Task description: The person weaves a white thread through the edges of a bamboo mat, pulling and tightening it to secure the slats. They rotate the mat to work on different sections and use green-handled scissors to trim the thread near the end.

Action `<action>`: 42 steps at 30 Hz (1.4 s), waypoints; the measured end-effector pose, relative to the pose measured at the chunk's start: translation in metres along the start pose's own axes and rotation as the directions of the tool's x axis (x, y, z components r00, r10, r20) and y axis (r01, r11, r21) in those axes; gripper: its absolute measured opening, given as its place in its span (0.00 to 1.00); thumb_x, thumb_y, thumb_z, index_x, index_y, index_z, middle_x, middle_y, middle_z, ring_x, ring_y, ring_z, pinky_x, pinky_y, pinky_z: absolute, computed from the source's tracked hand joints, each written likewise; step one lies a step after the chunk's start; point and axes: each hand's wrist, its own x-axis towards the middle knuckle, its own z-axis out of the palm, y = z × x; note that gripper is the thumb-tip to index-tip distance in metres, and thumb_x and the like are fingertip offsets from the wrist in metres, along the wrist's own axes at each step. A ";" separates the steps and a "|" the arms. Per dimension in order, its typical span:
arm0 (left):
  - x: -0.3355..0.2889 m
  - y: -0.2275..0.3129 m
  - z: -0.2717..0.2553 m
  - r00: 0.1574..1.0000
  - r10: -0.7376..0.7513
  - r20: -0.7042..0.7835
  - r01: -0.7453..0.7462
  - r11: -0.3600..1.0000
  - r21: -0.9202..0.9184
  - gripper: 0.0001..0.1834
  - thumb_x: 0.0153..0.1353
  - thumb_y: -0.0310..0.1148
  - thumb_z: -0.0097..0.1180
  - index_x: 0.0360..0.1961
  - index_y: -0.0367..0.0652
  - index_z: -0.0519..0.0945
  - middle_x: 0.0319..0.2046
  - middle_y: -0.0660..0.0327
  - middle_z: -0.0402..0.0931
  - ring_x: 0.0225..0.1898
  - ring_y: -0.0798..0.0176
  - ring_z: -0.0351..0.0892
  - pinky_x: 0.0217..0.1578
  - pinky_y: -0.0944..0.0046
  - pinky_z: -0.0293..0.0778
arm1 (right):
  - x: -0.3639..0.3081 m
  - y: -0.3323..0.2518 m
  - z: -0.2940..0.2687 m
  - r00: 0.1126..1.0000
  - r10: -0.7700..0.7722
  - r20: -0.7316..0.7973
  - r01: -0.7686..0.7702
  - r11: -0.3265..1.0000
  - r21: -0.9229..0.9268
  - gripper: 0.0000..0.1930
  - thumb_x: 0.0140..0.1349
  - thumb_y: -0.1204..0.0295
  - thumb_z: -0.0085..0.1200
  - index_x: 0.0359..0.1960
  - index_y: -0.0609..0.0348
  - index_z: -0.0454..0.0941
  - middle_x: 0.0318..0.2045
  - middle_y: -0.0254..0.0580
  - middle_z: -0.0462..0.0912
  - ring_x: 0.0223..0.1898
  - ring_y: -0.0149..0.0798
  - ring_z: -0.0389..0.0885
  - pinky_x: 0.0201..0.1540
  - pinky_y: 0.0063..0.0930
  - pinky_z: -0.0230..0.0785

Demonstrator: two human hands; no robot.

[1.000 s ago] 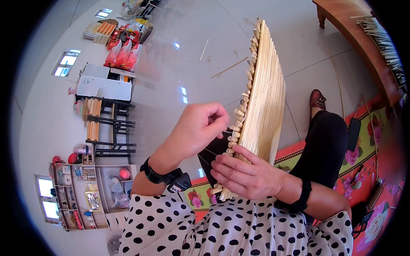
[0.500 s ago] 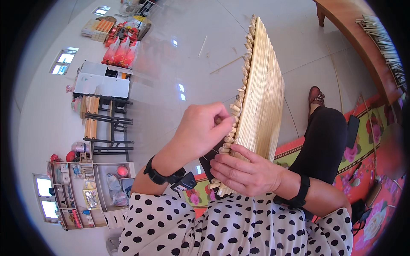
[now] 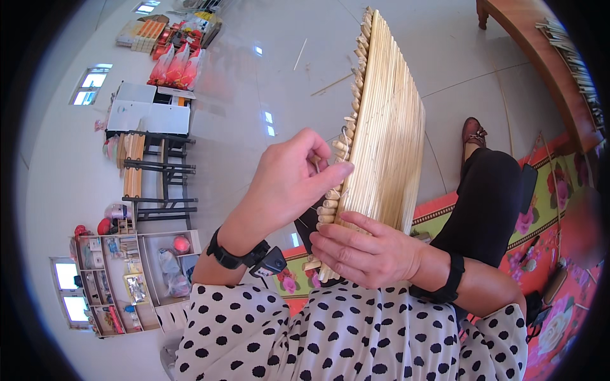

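Head view looks down on 2 hands working at a mat of thin bamboo sticks [image 3: 387,127], which stands tilted on edge in front of the person and rises away toward the top of the picture. Along its left edge runs a row of short stick ends [image 3: 346,146]. The left hand [image 3: 286,184] is curled, its fingertips pinched together against that row about halfway up. The right hand [image 3: 368,251] is clamped on the mat's lower end, fingers spread across the near face and pointing left. Each wrist wears a black band. A polka-dot garment [image 3: 343,330] fills the lower edge. Beyond the mat lie a pale tiled floor [image 3: 254,89] and a flowered rug [image 3: 546,216], where the person's black-trousered leg [image 3: 489,197] and brown shoe [image 3: 471,132] rest. Shelving [image 3: 127,279] stands at lower left.
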 end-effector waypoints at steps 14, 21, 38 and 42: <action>-0.007 -0.007 0.014 0.986 0.085 -0.146 -0.061 0.985 0.161 0.08 0.59 0.30 0.61 0.27 0.37 0.78 0.18 0.55 0.78 0.18 0.60 0.79 0.22 0.62 0.72 | -0.002 0.000 0.003 1.000 0.018 0.023 -0.019 1.000 0.016 0.16 0.51 0.73 0.57 0.40 0.68 0.83 0.50 0.50 0.81 0.55 0.47 0.77 0.55 0.44 0.73; -0.016 -0.010 0.004 0.967 0.163 -0.197 -0.155 0.986 0.053 0.07 0.64 0.25 0.57 0.29 0.35 0.77 0.20 0.56 0.76 0.19 0.63 0.74 0.22 0.64 0.68 | -0.002 -0.002 0.002 0.998 0.043 0.039 -0.044 0.998 0.035 0.17 0.51 0.73 0.57 0.43 0.69 0.82 0.51 0.50 0.80 0.55 0.47 0.77 0.55 0.45 0.73; -0.030 -0.007 -0.003 0.912 0.409 -0.023 -0.409 0.910 -0.063 0.03 0.61 0.21 0.58 0.32 0.37 0.75 0.26 0.57 0.70 0.24 0.56 0.71 0.26 0.62 0.68 | 0.002 0.005 0.000 0.995 0.061 0.073 -0.071 0.987 0.142 0.18 0.51 0.75 0.60 0.45 0.67 0.81 0.51 0.50 0.78 0.52 0.47 0.78 0.48 0.38 0.75; -0.027 -0.008 -0.005 0.911 0.405 -0.081 -0.410 0.911 -0.054 0.04 0.59 0.22 0.60 0.33 0.39 0.77 0.25 0.58 0.69 0.25 0.57 0.73 0.27 0.62 0.69 | 0.001 0.002 -0.004 0.918 0.391 -0.061 -0.369 0.901 0.227 0.17 0.52 0.76 0.63 0.45 0.66 0.80 0.50 0.50 0.77 0.50 0.49 0.77 0.49 0.38 0.74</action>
